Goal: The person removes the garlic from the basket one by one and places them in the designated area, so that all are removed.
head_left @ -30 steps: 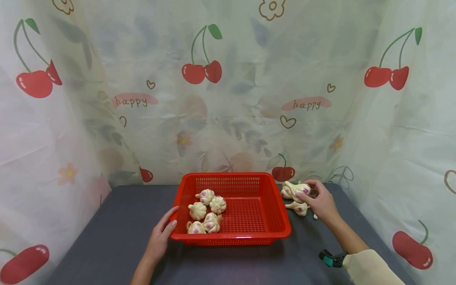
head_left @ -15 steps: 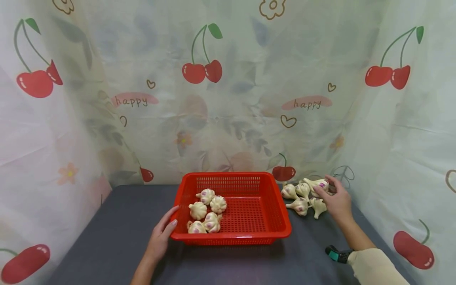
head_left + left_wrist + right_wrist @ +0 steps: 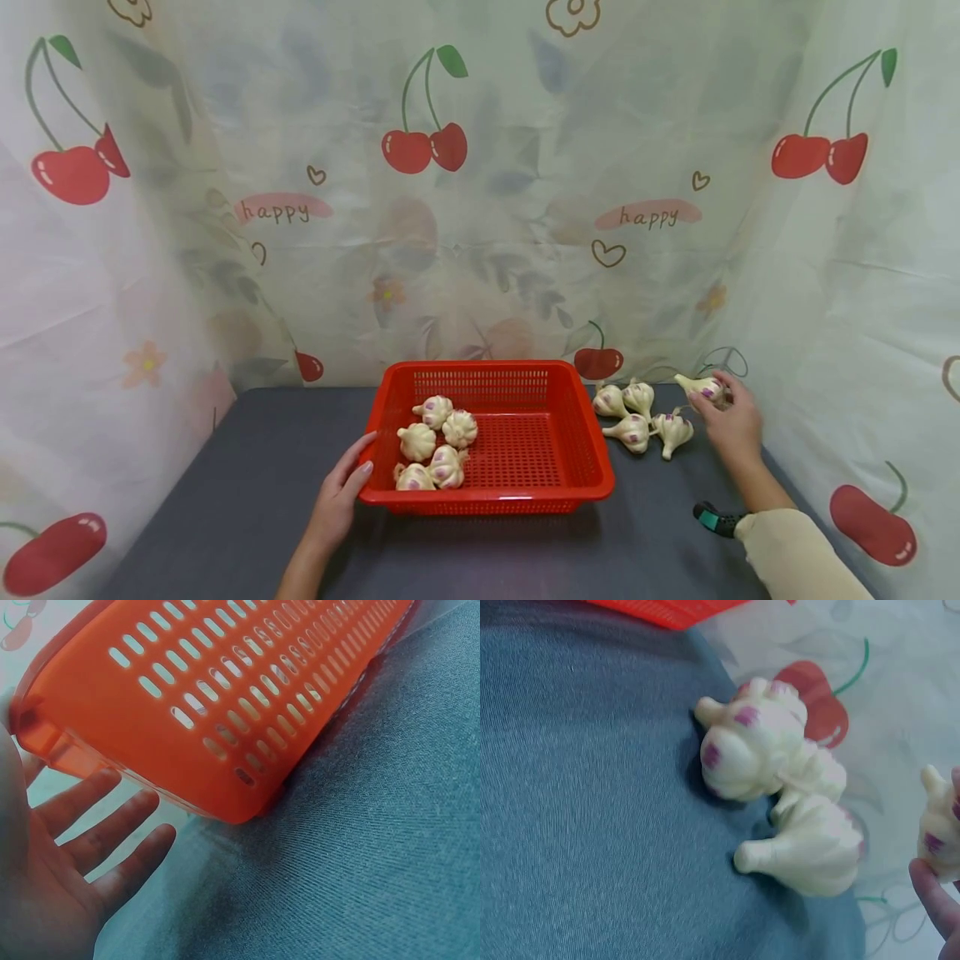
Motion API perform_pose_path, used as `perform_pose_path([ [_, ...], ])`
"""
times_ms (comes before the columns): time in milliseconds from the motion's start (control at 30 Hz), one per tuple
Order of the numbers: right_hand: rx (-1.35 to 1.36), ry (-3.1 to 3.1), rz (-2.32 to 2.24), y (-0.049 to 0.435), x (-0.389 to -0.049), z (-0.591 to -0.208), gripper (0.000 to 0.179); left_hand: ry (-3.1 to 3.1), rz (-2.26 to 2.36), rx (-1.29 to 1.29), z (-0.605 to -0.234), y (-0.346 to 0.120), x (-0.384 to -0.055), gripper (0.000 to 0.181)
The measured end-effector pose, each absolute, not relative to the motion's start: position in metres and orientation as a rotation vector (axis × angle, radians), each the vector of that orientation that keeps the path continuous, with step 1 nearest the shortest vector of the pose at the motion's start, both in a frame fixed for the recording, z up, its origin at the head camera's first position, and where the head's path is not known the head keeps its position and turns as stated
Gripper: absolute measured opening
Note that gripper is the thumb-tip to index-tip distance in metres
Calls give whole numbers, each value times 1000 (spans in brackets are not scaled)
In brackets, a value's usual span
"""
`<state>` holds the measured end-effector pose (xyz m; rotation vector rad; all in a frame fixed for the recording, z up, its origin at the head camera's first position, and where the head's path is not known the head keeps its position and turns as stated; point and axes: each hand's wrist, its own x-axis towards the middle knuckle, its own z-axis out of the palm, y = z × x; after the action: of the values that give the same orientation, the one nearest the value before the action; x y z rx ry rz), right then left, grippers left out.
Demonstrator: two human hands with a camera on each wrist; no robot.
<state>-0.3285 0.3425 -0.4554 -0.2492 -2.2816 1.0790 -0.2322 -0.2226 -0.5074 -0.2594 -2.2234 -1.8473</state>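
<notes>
In the head view my right hand pinches a garlic bulb, off-white with purple patches, at the table's far right corner. The right wrist view catches that bulb and part of the hand at its right edge. Several more garlic bulbs lie grouped left of this hand, beside the red plastic basket. My left hand touches the basket's left rim; in the left wrist view its fingers are spread and fairly straight beside the slotted wall. Inside the basket, several garlic bulbs sit on the left.
The dark grey table is closed in by a pale cloth backdrop with printed cherries, behind and on both sides. A black and teal strap shows at the right wrist, by a cream sleeve.
My right hand has moved right with its garlic bulb, away from the basket, and the loose bulbs it covered now show. My left hand has stayed at the basket's rim.
</notes>
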Motion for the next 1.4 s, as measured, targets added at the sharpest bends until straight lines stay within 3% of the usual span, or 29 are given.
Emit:
perform_pose_path([
  [567, -370, -2481, 969, 375, -339, -493, 51, -2225, -1872, -258, -505, -222, -230, 44],
  [1400, -654, -2465, 1036, 375, -335, -500, 51, -2216, -1872, -266, -504, -222, -231, 43],
])
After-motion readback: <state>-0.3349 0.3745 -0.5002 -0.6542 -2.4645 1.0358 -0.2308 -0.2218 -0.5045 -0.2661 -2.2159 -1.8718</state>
